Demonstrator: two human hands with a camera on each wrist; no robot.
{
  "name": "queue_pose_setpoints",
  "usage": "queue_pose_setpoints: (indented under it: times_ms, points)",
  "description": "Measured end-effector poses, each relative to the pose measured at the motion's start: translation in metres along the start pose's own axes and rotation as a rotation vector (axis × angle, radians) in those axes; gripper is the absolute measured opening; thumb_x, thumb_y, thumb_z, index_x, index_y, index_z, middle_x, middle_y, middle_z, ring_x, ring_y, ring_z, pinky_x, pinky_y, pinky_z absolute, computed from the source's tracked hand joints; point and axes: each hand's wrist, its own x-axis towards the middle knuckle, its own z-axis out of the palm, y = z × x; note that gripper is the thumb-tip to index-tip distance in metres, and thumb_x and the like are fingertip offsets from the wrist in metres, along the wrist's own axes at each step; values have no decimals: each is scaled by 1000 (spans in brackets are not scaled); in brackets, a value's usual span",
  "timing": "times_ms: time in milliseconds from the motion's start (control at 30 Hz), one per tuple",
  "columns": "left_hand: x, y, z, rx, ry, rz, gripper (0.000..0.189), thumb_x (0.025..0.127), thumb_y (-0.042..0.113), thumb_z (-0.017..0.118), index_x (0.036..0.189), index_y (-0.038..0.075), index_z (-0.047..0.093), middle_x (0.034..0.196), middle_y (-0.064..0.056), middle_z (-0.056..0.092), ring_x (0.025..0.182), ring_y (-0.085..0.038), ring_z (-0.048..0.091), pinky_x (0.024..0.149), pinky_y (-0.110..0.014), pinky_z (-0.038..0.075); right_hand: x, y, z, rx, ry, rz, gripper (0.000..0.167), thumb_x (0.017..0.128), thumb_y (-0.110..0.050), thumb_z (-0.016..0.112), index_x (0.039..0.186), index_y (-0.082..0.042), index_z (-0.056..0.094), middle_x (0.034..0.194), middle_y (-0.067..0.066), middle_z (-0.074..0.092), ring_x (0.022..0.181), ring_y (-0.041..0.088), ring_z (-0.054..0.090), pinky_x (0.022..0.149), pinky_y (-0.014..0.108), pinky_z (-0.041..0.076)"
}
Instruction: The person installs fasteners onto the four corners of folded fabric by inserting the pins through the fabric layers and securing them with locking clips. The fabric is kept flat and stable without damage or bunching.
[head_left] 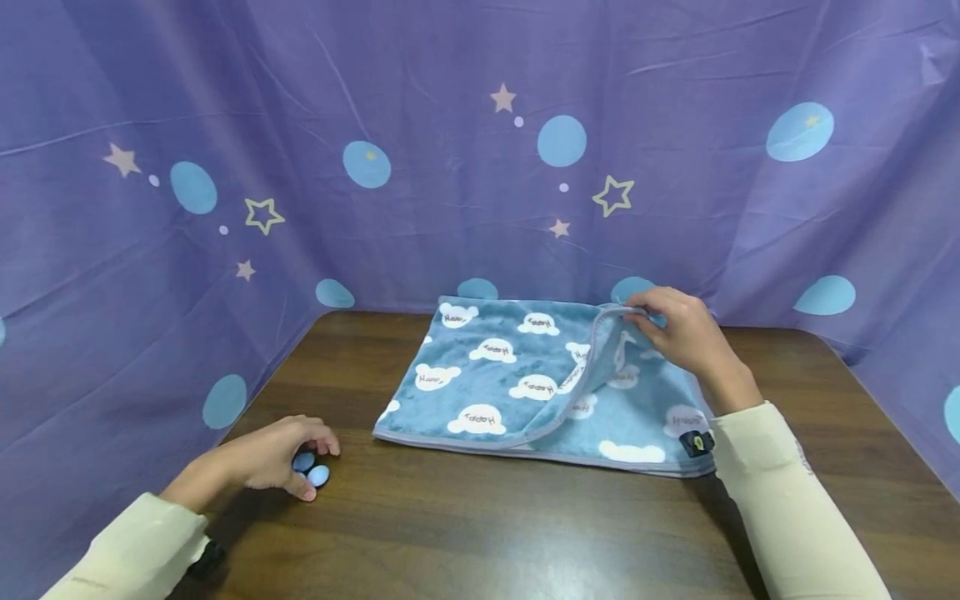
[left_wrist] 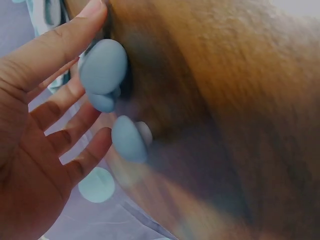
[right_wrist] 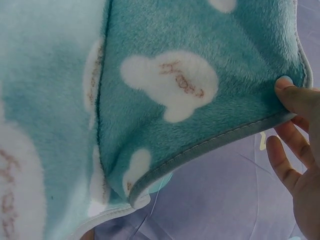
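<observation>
Blue plush blanket (head_left: 491, 375), printed with white bear heads, lies on a brown wooden surface (head_left: 480, 533), on the far side and reaching to the right. At its far edge, right of its middle, a person's right hand (head_left: 686, 333) pinches the hem (right_wrist: 215, 145) between thumb and fingers. One layer lifts there, and its raised border curves down toward the near edge. Near left, well apart from the blanket, the left hand (head_left: 276, 452) curves loosely around two small blue knobs (head_left: 318, 476), thumb on the near side and fingers spread on the far side; whether it presses on them, I cannot tell. A purple curtain (head_left: 450, 83) hangs behind.

Good handling here likely means a light pinch right on the stitched hem, raising only one layer so the soft cloth beneath lies flat. The knobs look rounded and may roll, so thumb and fingers should close on them evenly.
</observation>
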Motion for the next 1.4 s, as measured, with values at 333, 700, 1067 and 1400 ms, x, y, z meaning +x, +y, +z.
queue_pose_setpoints:
  times_ms: [333, 700, 1067, 1400]
  points:
    - [5, -3, 4, -11, 26, 45, 29, 81, 30, 89, 103, 27, 70, 93, 19, 62, 88, -8, 56, 76, -33, 46, -1, 2, -5, 4, -1, 5, 26, 79, 8, 84, 99, -5, 75, 93, 4, 73, 84, 19, 67, 77, 26, 50]
    - [20, -3, 2, -28, 166, 7, 13, 88, 2, 70, 97, 11, 68, 72, 13, 56, 62, -2, 51, 56, -23, 45, -2, 1, -4, -10, -16, 20, 26, 79, 8, 83, 99, -6, 75, 92, 4, 73, 84, 21, 68, 75, 36, 53]
    - [45, -8, -6, -17, 290, -76, 17, 84, 0, 72, 99, 6, 67, 76, 9, 59, 65, -4, 52, 58, -25, 46, 0, 1, -3, -16, -23, 5, 25, 78, 8, 84, 97, -5, 74, 91, 5, 73, 83, 21, 68, 74, 39, 55]
    - [81, -15, -5, -20, 452, -66, 17, 81, -1, 72, 97, 4, 68, 81, 5, 67, 75, -8, 62, 66, -29, 53, 0, 0, 0, -18, -40, 0, 24, 79, 7, 84, 97, -4, 74, 90, 7, 73, 82, 22, 68, 73, 41, 56]
